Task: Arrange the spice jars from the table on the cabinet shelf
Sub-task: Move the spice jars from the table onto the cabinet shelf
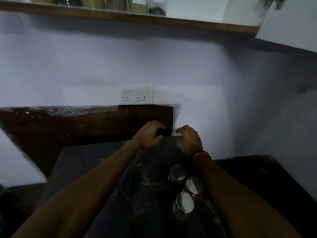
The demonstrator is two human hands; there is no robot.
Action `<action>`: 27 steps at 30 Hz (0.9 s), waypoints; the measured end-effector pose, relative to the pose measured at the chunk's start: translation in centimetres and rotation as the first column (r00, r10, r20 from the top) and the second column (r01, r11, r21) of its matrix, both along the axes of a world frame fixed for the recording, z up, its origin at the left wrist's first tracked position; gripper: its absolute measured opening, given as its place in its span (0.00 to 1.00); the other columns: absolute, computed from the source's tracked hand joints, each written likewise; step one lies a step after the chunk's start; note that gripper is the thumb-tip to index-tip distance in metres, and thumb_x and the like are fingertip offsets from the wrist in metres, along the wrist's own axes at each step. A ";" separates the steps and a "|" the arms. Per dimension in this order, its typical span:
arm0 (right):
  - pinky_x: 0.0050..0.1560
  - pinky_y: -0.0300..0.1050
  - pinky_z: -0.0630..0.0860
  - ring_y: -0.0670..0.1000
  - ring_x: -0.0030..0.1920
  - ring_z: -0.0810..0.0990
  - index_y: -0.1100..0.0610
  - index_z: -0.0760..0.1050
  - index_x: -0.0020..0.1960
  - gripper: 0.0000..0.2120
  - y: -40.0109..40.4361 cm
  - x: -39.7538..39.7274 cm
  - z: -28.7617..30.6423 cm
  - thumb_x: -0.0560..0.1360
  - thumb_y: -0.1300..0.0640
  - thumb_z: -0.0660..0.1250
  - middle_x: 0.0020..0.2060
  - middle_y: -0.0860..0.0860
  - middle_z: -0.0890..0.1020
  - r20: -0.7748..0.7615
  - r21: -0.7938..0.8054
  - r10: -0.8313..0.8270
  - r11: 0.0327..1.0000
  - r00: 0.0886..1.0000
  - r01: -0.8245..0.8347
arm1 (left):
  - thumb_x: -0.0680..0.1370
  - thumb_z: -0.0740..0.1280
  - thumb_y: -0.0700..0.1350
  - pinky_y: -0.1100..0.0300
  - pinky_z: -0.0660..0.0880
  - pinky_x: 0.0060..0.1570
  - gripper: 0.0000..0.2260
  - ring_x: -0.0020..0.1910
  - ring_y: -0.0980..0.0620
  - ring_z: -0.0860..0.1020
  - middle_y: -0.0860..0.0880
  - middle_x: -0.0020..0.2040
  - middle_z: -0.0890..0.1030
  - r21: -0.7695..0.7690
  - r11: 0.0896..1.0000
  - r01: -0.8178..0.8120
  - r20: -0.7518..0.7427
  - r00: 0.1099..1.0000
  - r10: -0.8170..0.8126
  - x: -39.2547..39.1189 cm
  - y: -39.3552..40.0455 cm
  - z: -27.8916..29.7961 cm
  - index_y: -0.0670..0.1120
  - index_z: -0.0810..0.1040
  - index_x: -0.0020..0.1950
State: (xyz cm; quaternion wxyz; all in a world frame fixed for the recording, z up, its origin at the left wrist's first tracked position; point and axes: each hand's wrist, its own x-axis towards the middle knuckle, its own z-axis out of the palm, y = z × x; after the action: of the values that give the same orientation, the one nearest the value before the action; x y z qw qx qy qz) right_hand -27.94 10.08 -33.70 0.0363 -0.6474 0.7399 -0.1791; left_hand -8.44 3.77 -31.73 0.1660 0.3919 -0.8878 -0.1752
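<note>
Three spice jars with shiny steel lids stand in a close group on the right part of the dark table (106,165): one farthest (177,172), one with reddish contents (193,185), one nearest (184,203). Both my arms reach over the table to its far edge. My left hand (150,134) hovers there with loosely curled fingers and nothing in it. My right hand (189,137), with a dark and orange band at the wrist, is beside it, fingers hanging loosely curled and empty. The jars lie just left of my right forearm. The cabinet shelf (130,17) runs along the top, high above.
Several jars and containers stand blurred on the shelf (137,6). An open white cabinet door (288,26) hangs at the upper right. A wall socket plate (138,94) sits above a dark brown panel (77,124) behind the table. Another dark surface (257,169) lies right.
</note>
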 end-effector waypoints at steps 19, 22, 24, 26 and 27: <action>0.57 0.49 0.75 0.52 0.56 0.76 0.51 0.75 0.58 0.20 15.6 0.7 -17.4 0.77 0.39 0.56 0.58 0.52 0.77 -0.156 0.295 -0.022 0.953 0.988 0.067 | 0.78 0.69 0.44 0.71 0.69 0.41 0.08 0.52 0.56 0.79 0.57 0.49 0.78 0.534 0.845 -0.028 0.065 0.998 -0.009 -2.1 10.2 -16.7 0.49 0.79 0.57; 0.52 0.51 0.77 0.54 0.54 0.76 0.51 0.75 0.57 0.28 16.0 1.2 -17.8 0.73 0.31 0.54 0.56 0.53 0.76 -0.189 0.288 -0.068 0.950 0.980 0.122 | 0.79 0.67 0.43 0.69 0.72 0.43 0.10 0.50 0.58 0.78 0.54 0.53 0.80 0.563 0.825 -0.043 0.080 0.997 -0.003 -2.1 11.0 -17.4 0.49 0.78 0.60; 0.50 0.52 0.77 0.57 0.56 0.75 0.52 0.73 0.62 0.34 16.2 1.5 -18.1 0.70 0.28 0.55 0.59 0.54 0.75 -0.173 0.288 -0.093 0.947 0.980 0.141 | 0.79 0.67 0.41 0.69 0.72 0.44 0.12 0.51 0.58 0.78 0.51 0.57 0.81 0.559 0.828 -0.046 0.097 0.995 -0.010 -2.1 11.2 -17.6 0.48 0.78 0.61; 0.50 0.54 0.78 0.60 0.61 0.73 0.53 0.68 0.68 0.39 16.4 1.7 -18.5 0.68 0.26 0.58 0.64 0.55 0.71 -0.137 0.319 -0.108 0.936 0.985 0.147 | 0.78 0.68 0.40 0.64 0.76 0.48 0.13 0.53 0.55 0.79 0.49 0.58 0.82 0.571 0.819 -0.057 0.095 0.995 0.004 -2.3 11.5 -17.7 0.48 0.79 0.62; 0.51 0.55 0.78 0.61 0.63 0.72 0.53 0.66 0.70 0.41 16.5 1.9 -18.8 0.67 0.27 0.61 0.65 0.55 0.70 -0.123 0.338 -0.113 0.929 0.986 0.149 | 0.77 0.68 0.40 0.59 0.78 0.52 0.13 0.54 0.53 0.80 0.49 0.58 0.82 0.573 0.817 -0.068 0.099 0.995 0.014 -2.3 11.6 -17.7 0.47 0.79 0.62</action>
State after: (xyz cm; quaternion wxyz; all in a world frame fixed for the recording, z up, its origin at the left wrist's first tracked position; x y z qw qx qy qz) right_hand -26.06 26.60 -52.50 0.0997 -0.5885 0.8022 -0.0151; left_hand -10.78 15.40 -49.44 0.0037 0.4504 -0.7913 -0.4135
